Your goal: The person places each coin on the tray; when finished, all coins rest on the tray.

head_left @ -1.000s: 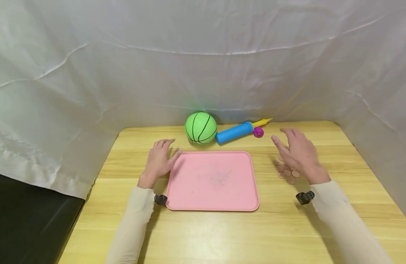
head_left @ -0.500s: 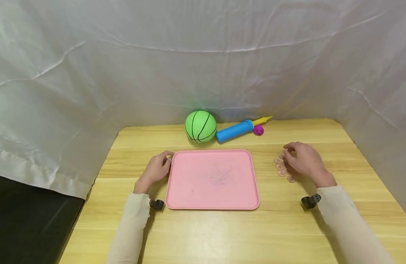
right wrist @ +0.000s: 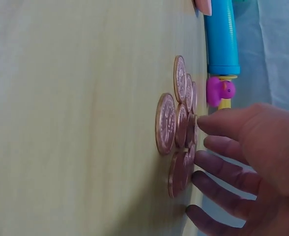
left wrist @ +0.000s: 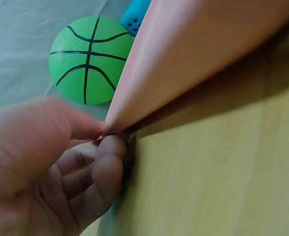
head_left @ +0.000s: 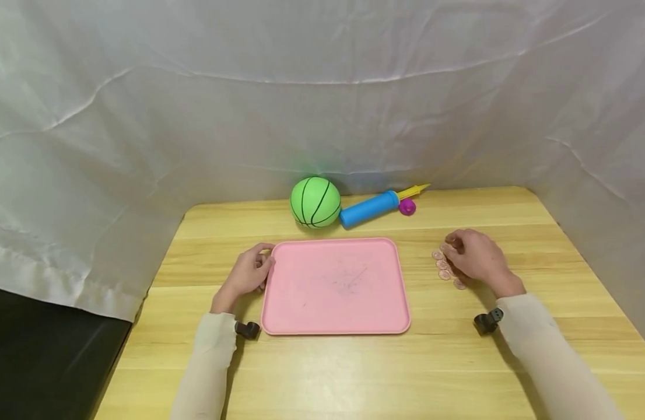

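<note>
Resting on the table (head_left: 354, 373), the tray (head_left: 335, 286) serves as the landmark for this report. It lies flat at centre, bare inside apart from faint scuff marks. Beyond its far edge sit the ball (head_left: 315, 202) and, beside that, the pump (head_left: 368, 208) with a small purple piece (head_left: 407, 206) at its yellow end. The left hand (head_left: 246, 273) is at the tray's left rim near the far corner; the left wrist view shows thumb and curled fingers (left wrist: 107, 162) pinching that rim. Judged from its thin lip, the tray is light, fairly stiff plastic, best taken at the rim as it is now. To the right of the tray, well apart from it, the coins (head_left: 444, 265) lie in a loose, partly overlapping cluster. The right hand (head_left: 475, 256) hovers over them with fingers curled and slightly spread; the right wrist view shows the fingertips (right wrist: 211, 124) at the cluster's edge, but whether a coin is gripped cannot be told. The coins look small, thin, hard and smooth, likely slippery on the wood; each is best pinched by its edge or slid clear first.
</note>
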A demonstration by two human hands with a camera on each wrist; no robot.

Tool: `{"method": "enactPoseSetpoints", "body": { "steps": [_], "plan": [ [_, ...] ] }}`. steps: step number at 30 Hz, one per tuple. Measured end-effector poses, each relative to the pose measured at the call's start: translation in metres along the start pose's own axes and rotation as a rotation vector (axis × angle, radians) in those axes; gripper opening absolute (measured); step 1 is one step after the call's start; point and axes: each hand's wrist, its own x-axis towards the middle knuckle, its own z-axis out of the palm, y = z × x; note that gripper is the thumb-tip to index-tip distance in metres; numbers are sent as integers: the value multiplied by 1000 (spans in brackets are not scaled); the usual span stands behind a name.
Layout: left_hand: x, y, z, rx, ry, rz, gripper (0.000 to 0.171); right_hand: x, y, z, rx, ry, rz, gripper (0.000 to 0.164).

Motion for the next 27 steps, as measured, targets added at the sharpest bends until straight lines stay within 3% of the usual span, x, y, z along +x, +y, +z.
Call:
{"method": "enactPoseSetpoints", "body": {
  "steps": [5, 12, 21, 27],
  "plan": [
    [-1, -1, 3, -31, -2, 2, 38, 4, 2, 1, 3, -12, 11, 37],
    [2, 6, 12, -165, -68, -2, 41, 9, 2, -3, 11, -25, 17, 34],
    [3, 9, 21, -197, -61, -21, 39, 10, 1, 0, 8, -22, 29, 33],
    [2, 14, 28, -231, -67, -15, 39, 15, 0, -5, -27, -63, 17, 32]
  ]
}}
